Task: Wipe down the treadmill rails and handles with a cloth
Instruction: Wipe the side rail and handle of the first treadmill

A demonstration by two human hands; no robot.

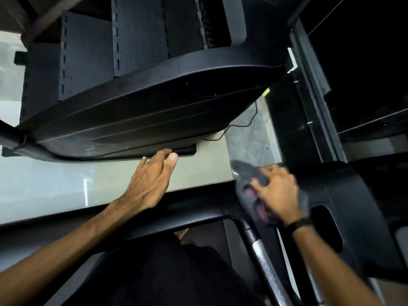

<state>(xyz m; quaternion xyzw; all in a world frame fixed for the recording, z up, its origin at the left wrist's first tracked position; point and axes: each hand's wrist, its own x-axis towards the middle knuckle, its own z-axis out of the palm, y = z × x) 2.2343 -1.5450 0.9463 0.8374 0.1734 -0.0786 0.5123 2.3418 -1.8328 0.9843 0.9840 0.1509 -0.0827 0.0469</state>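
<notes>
- Clutching a grey cloth (254, 175), the right hand (278, 193) has its fingers curled into the bunched fabric and presses it on the black treadmill frame at the right, where the dark console housing (344, 195) meets the crossbar (176, 219).
- Fingers straight and holding nothing, the left hand (152, 182) reaches to the far side, its fingertips touching the underside edge of the large black console (141, 102).
- Pink patches show in the folds of the cloth; it is blurred, so its exact lay is hard to tell.
- To do this step well, the person would likely spread the cloth flatter under the palm and draw it along the crossbar in long overlapping passes, wrapping it round the silver handle (260, 257) just near of the hand.
- Edges to mind: the housing's cut-out slot (326, 226) at the right could snag loose fabric, and a thin black cable (247, 122) hangs beyond the console.
- Open room lies to the left along the crossbar; the right is crowded by the housing and uprights.
</notes>
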